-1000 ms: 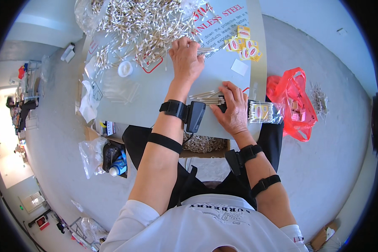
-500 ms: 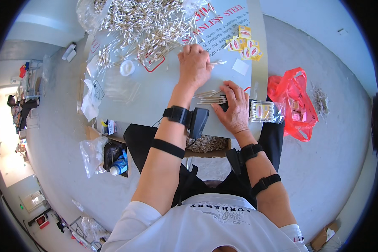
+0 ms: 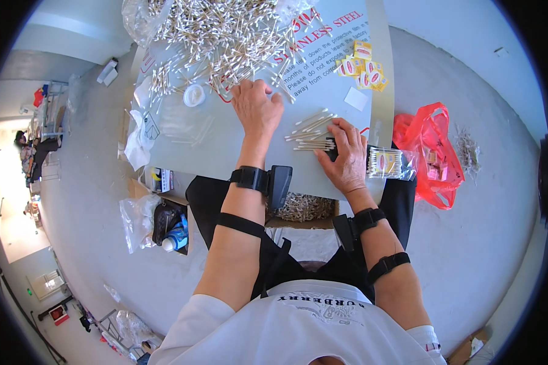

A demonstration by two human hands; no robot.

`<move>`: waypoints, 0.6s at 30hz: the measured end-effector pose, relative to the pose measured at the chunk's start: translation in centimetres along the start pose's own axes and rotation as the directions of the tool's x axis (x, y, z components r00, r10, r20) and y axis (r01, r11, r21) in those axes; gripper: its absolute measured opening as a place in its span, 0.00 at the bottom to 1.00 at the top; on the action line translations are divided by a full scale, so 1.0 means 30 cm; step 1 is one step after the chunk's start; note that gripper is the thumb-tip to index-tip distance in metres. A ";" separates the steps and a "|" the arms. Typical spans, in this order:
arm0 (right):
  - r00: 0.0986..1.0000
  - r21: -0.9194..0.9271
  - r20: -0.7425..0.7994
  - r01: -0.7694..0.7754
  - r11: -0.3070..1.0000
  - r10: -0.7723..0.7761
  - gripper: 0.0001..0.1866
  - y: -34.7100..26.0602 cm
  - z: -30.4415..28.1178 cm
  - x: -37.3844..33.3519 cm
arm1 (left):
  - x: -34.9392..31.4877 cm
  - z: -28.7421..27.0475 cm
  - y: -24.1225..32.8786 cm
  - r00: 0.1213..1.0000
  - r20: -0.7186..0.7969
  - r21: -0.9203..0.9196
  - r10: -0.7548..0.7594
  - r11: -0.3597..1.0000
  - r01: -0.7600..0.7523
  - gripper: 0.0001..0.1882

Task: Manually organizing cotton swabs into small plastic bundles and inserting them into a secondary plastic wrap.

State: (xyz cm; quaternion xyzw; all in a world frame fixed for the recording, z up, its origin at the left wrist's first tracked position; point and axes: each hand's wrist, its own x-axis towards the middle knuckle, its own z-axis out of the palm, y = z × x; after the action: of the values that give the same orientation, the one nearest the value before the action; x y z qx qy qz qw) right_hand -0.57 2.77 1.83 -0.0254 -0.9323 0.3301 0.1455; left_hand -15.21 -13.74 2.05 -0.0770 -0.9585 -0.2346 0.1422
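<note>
A big heap of loose cotton swabs (image 3: 219, 36) covers the far left of the table. Just at its near edge is my left hand (image 3: 256, 109), fingers bent and apart, with nothing visible in it. My right hand (image 3: 347, 158) rests near the table's right edge, thumb and fingers around the right ends of a small bundle of swabs (image 3: 310, 145). A few more swabs (image 3: 313, 121) lie fanned out just beyond that bundle. Part of a black object beneath my right hand is hidden. To the right of that hand lies a clear pack of swabs (image 3: 385, 163) with a yellow label.
Yellow printed cards (image 3: 365, 73) and a white square of paper (image 3: 355, 98) lie far right. A round white lid (image 3: 194, 95) sits by the heap. Beside the table hangs a red plastic bag (image 3: 429, 155); below its front edge is a box of swabs (image 3: 304, 208).
My left hand has let go of several swabs, now lying beside the bundle, and moved left to the heap. My right hand has stayed at the bundle. The whole view has shifted slightly.
</note>
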 end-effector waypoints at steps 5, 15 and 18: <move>1.000 -0.015 0.006 -0.014 1.000 0.015 0.30 0.008 -0.002 -0.002 | 0.029 -0.007 0.107 0.981 0.162 0.096 -0.104 0.991 0.089 0.11; 1.000 0.011 -0.013 0.005 1.000 -0.005 0.28 0.001 -0.001 0.001 | 0.034 0.056 0.053 0.973 0.053 0.122 -0.225 0.969 0.217 0.08; 1.000 0.011 -0.016 0.004 1.000 -0.004 0.28 0.001 -0.006 -0.002 | 0.016 0.051 0.037 0.982 -0.118 0.102 -0.146 0.982 0.159 0.05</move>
State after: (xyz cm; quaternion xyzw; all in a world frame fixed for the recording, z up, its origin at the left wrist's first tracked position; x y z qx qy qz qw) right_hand -0.47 2.91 1.93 -0.0252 -0.9293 0.3348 0.1536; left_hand -15.80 -12.00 1.38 0.0178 -0.9639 -0.1952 0.1803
